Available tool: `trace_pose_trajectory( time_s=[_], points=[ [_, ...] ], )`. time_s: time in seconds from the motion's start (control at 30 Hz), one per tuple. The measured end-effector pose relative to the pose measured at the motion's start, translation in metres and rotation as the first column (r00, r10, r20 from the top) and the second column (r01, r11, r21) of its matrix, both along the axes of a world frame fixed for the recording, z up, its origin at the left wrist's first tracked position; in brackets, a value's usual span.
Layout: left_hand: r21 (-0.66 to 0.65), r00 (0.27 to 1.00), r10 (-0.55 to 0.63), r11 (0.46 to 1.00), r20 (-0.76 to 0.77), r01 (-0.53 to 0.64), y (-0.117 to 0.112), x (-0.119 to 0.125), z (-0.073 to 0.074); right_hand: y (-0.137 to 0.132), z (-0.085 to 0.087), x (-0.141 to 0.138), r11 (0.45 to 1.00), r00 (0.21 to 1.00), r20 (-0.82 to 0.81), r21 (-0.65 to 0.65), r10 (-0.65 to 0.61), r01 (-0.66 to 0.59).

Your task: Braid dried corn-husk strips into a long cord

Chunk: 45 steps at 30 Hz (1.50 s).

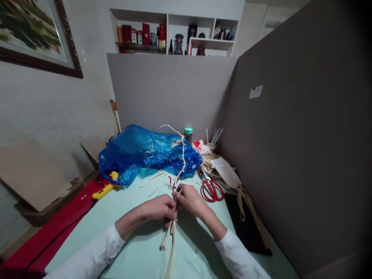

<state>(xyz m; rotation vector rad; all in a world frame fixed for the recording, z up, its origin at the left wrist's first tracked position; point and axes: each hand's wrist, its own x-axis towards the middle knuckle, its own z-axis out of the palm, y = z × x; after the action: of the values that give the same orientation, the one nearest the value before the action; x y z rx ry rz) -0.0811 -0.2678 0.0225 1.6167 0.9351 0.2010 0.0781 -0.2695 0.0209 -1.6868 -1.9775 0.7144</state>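
Note:
A long cord of pale, straw-like fibre (pixel 183 155) runs from the blue plastic bag down to both hands. My left hand (pixel 162 207) is closed around its lower part, and loose strand ends (pixel 171 248) hang below the fist. Just above, my right hand (pixel 187 197) pinches the cord between thumb and fingers. A short red thread (pixel 170 182) shows beside the cord near the right fingertips. The exact grip inside the left fist is hidden. Red-handled scissors (pixel 213 190) lie to the right of my right hand.
A crumpled blue plastic bag (pixel 145 149) fills the back of the pale green tabletop (pixel 130 248). At left lies a yellow glue gun (pixel 106 188). On the right are a woven basket (pixel 215 157), a black mat (pixel 247 228) and a grey partition (pixel 296 128). A green-lidded jar (pixel 188 133) stands behind.

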Motion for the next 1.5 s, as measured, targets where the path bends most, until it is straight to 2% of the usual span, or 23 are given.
trace_pose_trajectory(
  time_s=[0.07,0.17,0.27,0.33,0.47,0.57,0.67,0.77,0.87,0.93,1.03,1.2,1.3,1.37,1.5],
  points=[
    [0.028,0.986,-0.142,0.989,-0.083,0.145,0.007,-0.004,0.002,0.003,-0.007,0.004,1.000,0.997,-0.075,-0.025,0.014,-0.015],
    [0.050,0.937,-0.321,0.942,-0.140,0.330,0.019,-0.009,0.006,0.008,-0.016,0.009,0.999,0.985,-0.171,-0.034,0.020,-0.026],
    [-0.002,0.904,-0.413,0.910,-0.111,0.415,0.032,-0.009,0.010,0.013,-0.022,0.008,1.000,0.976,-0.218,-0.014,-0.004,0.001],
    [-0.033,0.903,-0.419,0.908,-0.097,0.418,0.039,-0.008,0.011,0.018,-0.024,0.005,0.999,0.969,-0.244,0.002,-0.033,0.035],
    [-0.082,0.934,-0.357,0.932,-0.026,0.354,0.049,-0.013,0.005,0.028,-0.026,0.002,0.993,0.928,-0.359,0.026,-0.096,0.113],
    [-0.186,0.976,-0.190,0.961,0.102,0.206,0.053,-0.022,-0.005,0.033,-0.026,0.004,0.990,0.852,-0.507,-0.025,-0.133,0.140],
    [-0.250,0.985,-0.044,0.965,0.168,0.085,0.057,-0.028,-0.014,0.034,-0.026,0.007,0.987,0.736,-0.658,-0.105,-0.158,0.118],
    [-0.236,0.985,-0.011,0.970,0.171,0.052,0.059,-0.027,-0.016,0.033,-0.026,0.009,0.987,0.626,-0.764,-0.133,-0.158,0.086],
    [-0.177,0.981,-0.002,0.983,0.196,0.038,0.056,-0.021,-0.010,0.034,-0.027,0.011,0.989,0.475,-0.869,-0.112,-0.143,0.093],
    [-0.109,0.981,0.011,0.994,0.194,0.010,0.053,-0.016,-0.004,0.036,-0.029,0.013,0.989,0.401,-0.905,-0.104,-0.140,0.109],
    [-0.016,0.993,-0.013,1.000,0.121,0.015,0.050,-0.012,0.001,0.037,-0.031,0.014,0.988,0.393,-0.907,-0.121,-0.150,0.097],
    [0.051,0.998,-0.061,0.997,0.034,0.059,0.055,-0.017,0.003,0.035,-0.034,0.012,0.980,0.444,-0.874,-0.174,-0.198,0.096],
    [0.085,0.998,-0.029,0.996,0.062,0.024,0.058,-0.020,0.001,0.035,-0.034,0.010,0.975,0.400,-0.890,-0.186,-0.219,0.121],
    [0.051,0.995,0.024,0.998,0.099,-0.030,0.059,-0.021,-0.002,0.036,-0.033,0.011,0.972,0.364,-0.903,-0.195,-0.230,0.131],
    [-0.141,0.968,0.160,0.981,0.195,-0.134,0.062,-0.016,-0.012,0.039,-0.028,0.013,0.976,0.304,-0.929,-0.178,-0.209,0.129]
  ],
)
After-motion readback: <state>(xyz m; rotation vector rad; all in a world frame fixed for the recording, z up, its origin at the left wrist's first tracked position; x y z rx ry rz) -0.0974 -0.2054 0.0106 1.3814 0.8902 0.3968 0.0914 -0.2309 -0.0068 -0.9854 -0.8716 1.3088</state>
